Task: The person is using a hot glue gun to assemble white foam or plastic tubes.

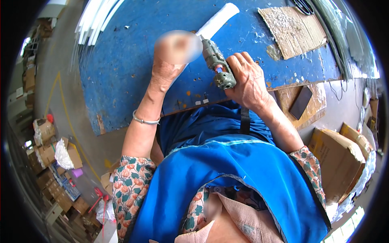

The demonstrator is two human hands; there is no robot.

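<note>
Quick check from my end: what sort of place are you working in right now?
Probably a small workshop or packing floor. A worn blue worktable, a glue gun in the right hand, and stacked cardboard boxes on the concrete floor suggest it.

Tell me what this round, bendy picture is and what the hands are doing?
A small camera on a person's head looks down, and its wide lens bends the edges. The arms coming up from the bottom belong to that person. The right hand holds a grey-green glue gun in a closed grip. The left hand, partly blurred, holds a white tube, with the gun's tip right beside it. Both are over a scratched blue table. On the table lies a worn piece of cardboard; white strips lie at its far left edge.
</note>
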